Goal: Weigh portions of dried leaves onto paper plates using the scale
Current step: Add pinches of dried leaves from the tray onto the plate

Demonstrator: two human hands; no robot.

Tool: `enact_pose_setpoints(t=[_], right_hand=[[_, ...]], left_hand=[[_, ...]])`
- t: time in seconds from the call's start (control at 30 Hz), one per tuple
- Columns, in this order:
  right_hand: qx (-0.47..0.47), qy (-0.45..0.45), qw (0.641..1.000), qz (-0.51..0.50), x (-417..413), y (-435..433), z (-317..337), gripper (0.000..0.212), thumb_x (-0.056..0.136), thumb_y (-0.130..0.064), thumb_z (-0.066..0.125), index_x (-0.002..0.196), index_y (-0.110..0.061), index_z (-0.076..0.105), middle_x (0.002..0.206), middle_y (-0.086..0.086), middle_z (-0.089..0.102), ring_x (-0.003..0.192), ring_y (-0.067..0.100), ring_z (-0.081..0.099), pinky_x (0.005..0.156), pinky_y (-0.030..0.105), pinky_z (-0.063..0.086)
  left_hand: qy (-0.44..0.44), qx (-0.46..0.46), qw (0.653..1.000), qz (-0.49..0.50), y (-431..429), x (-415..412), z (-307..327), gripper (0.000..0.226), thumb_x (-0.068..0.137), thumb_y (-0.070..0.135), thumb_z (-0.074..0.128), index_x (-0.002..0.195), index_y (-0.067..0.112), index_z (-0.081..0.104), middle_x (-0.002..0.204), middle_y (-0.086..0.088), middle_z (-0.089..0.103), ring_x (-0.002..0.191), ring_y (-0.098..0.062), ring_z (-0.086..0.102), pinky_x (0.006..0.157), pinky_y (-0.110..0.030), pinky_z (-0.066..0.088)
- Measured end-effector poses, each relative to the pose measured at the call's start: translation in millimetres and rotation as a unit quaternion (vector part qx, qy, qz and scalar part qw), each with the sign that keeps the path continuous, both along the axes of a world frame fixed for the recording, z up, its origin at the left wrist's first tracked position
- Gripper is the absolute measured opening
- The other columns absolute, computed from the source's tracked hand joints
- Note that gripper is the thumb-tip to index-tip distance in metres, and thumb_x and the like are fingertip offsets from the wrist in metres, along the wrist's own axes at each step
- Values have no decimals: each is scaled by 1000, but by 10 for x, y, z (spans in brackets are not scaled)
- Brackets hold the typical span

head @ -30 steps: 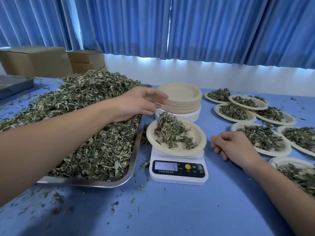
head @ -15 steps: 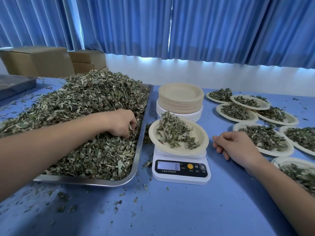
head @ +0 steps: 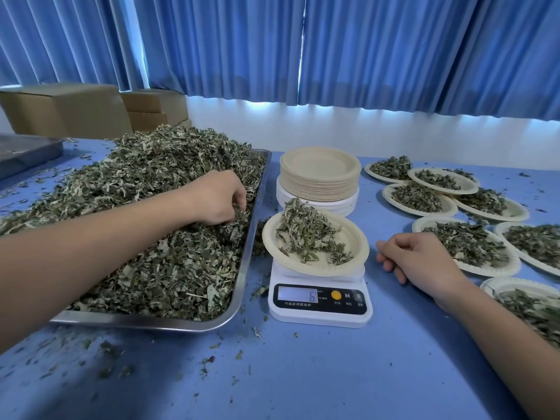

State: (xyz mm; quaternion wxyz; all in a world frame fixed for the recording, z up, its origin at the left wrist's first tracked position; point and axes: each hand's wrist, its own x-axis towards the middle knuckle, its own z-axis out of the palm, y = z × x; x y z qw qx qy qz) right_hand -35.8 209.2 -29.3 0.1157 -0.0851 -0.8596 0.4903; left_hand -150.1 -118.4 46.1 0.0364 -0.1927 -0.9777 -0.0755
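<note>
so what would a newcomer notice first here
A big heap of leaves fills the tray on the left, with the left hand pinching some. In the middle a scale reading 6 carries a plate of leaves, and filled plates crowd the right side.

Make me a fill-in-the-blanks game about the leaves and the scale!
1. The left hand digs into the dried leaves heaped in the metal ____.
2. The scale shows the number ____.
3. The right hand rests on the ____ table.
Missing words: tray, 6, blue.
</note>
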Motion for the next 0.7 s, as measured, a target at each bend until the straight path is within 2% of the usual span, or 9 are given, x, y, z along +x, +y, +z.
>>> enact_pose_setpoints(t=[0.13,0.23,0.3,0.43,0.53,0.63,0.7], right_hand=[[1,-1,1000,-2,5,-7,9,36,99,-21,63,72,1,69,60,9,64,43,17,45,50,27,41],[2,-1,1000,-1,11,-8,15,36,99,-21,63,71,1,69,60,9,64,43,17,45,51,28,42],[2,-1,1000,-2,12,-6,13,36,99,-21,63,71,1,69,60,9,64,43,17,45,51,28,42],[-1,1,1000,-2,9,-5,11,36,99,-21,64,71,1,69,60,9,64,43,17,45,51,27,42],[0,-1,1000,-2,10,-5,13,36,99,-21,64,71,1,69,58,7,64,42,17,45,50,27,42],[-3,-1,1000,-2,12,-7,15,36,99,-22,64,71,1,69,58,7,64,43,17,45,51,28,43],[-3,0,1000,0,10,-12,18,36,99,-22,64,71,1,69,59,8,64,42,16,45,50,27,42]], left_hand=[[40,41,998,-14,15,-6,47,12,80,15,78,90,22,75,89,6,69,80,-14,64,68,-25,46],[116,90,989,-22,43,34,91,8,78,20,77,84,24,74,77,7,67,77,-18,63,71,-33,53],[127,79,988,-29,75,48,128,8,78,18,76,84,24,74,79,5,68,77,-19,63,75,-35,54],[47,-12,999,-4,146,90,145,20,79,3,71,83,22,74,83,3,70,78,-21,67,77,-39,58],[93,0,996,15,186,117,147,23,80,1,66,85,23,72,90,-2,70,75,-24,66,76,-43,59],[123,15,992,17,259,143,204,23,80,1,65,88,21,70,96,-7,67,81,-30,65,76,-43,58],[109,-27,993,34,304,176,228,23,79,-1,64,88,21,68,92,-5,66,79,-30,64,72,-42,56]])
